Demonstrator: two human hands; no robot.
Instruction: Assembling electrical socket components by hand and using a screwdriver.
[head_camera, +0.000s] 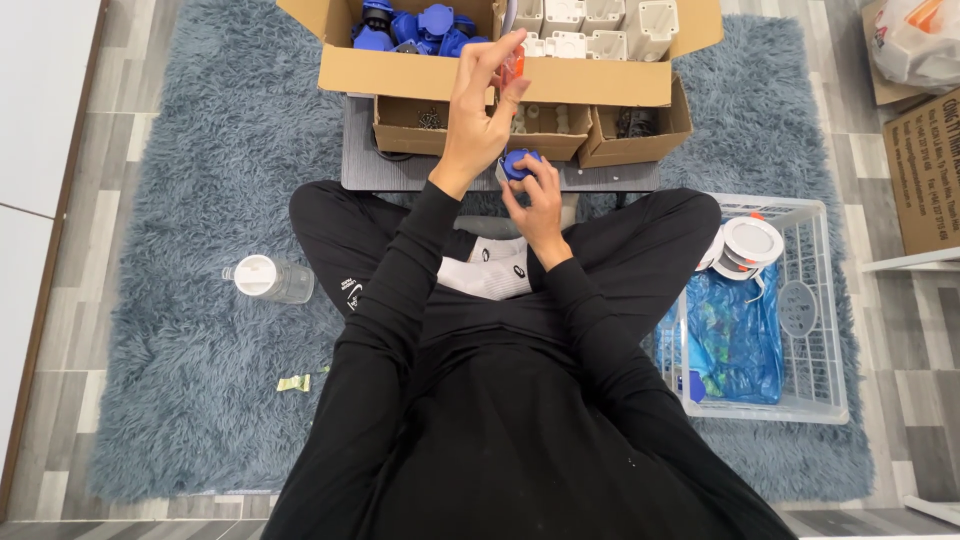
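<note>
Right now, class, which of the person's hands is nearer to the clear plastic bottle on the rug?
Left. The left hand is raised over the cardboard boxes, right of the bottle; the right hand is further right, holding a blue part.

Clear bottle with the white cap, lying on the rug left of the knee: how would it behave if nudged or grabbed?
The bottle lies on its side and is round, so it could roll, though the shaggy rug would probably damp that. It looks clear and mostly empty, so likely light. Thin clear plastic may dent under a firm squeeze. Neither the left hand nor the right hand is near it.
</note>
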